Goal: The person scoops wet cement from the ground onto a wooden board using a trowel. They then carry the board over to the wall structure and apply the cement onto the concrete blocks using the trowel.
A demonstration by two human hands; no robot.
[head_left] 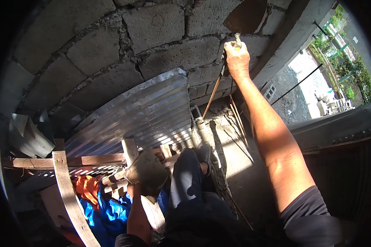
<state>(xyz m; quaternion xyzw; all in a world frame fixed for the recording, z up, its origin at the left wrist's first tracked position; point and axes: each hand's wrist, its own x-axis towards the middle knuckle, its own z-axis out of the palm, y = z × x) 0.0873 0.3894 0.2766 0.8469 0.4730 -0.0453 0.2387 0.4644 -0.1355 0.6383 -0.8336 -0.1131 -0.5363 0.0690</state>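
My right arm reaches up and forward to the concrete block wall (154, 29). My right hand (237, 59) is closed around the handle of a trowel (246, 15), whose dark brown blade lies close to the blocks at the top; whether it touches them I cannot tell. Low and left of my knee, my left hand (132, 190) grips the near edge of a flat, squarish mortar board (146, 171). Its fingers are partly hidden by the board. The board's upper face looks grey-brown and smeared, half in shade.
Corrugated metal sheet (140, 107) leans along the wall. A wooden beam (95, 160) and an upright plank (70, 193) stand at left, over blue tarp (111, 214) and orange cloth (87, 187). Rusty rebar (212, 96) rises near my right hand. An opening at right shows the outdoors.
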